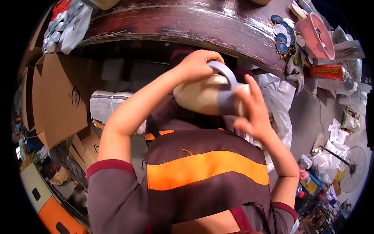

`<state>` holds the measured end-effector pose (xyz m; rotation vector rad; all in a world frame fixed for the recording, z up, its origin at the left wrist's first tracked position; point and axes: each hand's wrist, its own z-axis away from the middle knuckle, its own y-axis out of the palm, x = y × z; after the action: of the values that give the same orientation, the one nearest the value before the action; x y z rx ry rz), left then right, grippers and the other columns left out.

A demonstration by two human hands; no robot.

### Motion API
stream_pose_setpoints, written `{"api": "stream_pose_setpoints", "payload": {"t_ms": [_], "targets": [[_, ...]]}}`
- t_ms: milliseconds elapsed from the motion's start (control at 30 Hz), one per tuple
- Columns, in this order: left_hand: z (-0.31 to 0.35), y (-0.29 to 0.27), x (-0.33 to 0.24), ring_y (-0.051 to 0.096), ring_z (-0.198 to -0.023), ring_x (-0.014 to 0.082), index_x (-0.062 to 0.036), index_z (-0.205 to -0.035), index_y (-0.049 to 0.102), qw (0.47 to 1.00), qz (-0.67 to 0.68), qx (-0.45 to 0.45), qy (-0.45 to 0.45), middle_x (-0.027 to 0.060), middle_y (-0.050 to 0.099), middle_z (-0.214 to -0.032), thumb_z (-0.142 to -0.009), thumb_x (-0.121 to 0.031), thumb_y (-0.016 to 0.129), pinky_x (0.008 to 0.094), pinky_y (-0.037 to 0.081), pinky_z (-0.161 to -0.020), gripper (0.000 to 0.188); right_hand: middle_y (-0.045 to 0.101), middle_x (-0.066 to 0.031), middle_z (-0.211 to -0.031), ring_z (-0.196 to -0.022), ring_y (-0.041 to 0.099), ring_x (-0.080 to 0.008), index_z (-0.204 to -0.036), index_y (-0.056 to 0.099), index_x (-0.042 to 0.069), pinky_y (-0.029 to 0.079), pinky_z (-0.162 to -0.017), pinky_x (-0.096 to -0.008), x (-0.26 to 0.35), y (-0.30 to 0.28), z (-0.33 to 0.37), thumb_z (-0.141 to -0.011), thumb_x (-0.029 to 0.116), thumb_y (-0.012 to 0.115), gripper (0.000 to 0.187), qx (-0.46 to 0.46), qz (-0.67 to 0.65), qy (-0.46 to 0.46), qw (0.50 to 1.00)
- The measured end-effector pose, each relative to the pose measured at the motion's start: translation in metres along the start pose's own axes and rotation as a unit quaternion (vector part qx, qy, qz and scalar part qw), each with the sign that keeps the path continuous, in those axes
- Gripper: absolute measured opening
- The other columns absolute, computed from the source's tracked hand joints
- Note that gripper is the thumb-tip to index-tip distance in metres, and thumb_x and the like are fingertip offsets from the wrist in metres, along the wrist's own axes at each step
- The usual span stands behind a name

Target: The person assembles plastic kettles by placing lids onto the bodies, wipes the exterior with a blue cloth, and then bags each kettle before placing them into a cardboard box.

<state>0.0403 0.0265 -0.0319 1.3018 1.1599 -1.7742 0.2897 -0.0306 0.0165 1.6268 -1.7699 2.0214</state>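
A cream jug (198, 93) with a grey band and a grey looped handle (226, 72) is tilted on its side above my lap, smeared by motion. My left hand (202, 64) grips it from above, the fingertips by the upper end of the handle; the underside of this grip is hidden. At the jug's right end, my right hand (255, 111) is curved about the narrower part, thumb below and fingers above, also blurred. A dark brown apron (206, 201) with an orange band (206, 169) lies across my front beneath the jug.
A worn dark red table (183, 23) spans the far side. Round dark and white tags (282, 37) and a pink basin (317, 37) sit at its right. Cardboard boxes (64, 97) stand left; a white wrapped bundle (107, 105) is nearer. A fan (352, 168) stands right.
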Motion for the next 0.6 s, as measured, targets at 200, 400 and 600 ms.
{"api": "stream_pose_setpoints", "payload": {"t_ms": [200,400,600], "targets": [[-0.022,0.003,0.015,0.06,-0.086,0.0137,-0.0026,-0.089,0.066,0.992,0.066,0.097,0.041,0.0047,0.067,-0.088,-0.074,-0.004,0.058,0.0285,0.046,-0.081,0.017,0.047,-0.0169,-0.132,-0.122,0.044,-0.0381,-0.115,0.061,0.017,0.027,-0.101,-0.055,0.016,-0.011,-0.028,-0.075,0.068,0.053,0.065,0.07,0.096,-0.281,0.952],[0.049,0.039,-0.042,0.065,-0.082,0.0226,-0.0037,-0.099,0.063,0.997,-0.067,-0.008,-0.042,0.0143,0.067,-0.089,-0.073,-0.02,0.061,0.0342,0.05,-0.073,0.03,0.057,-0.0155,-0.11,-0.106,0.054,-0.0329,-0.1,0.061,0.003,0.041,-0.092,-0.0382,-0.046,0.009,-0.037,-0.081,0.039,0.058,0.04,-0.139,-0.099,0.088,0.981],[0.057,0.077,-0.043,0.055,-0.064,0.0184,-0.0029,-0.084,0.054,0.991,0.123,-0.03,-0.046,0.0076,0.055,-0.067,-0.087,-0.033,0.061,0.0332,0.045,-0.061,0.031,0.059,-0.015,-0.11,-0.11,0.054,-0.0286,-0.108,0.06,0.004,0.039,-0.095,-0.0356,-0.059,0.0,-0.067,-0.085,0.038,0.057,0.042,-0.068,-0.21,0.133,0.966]]}}
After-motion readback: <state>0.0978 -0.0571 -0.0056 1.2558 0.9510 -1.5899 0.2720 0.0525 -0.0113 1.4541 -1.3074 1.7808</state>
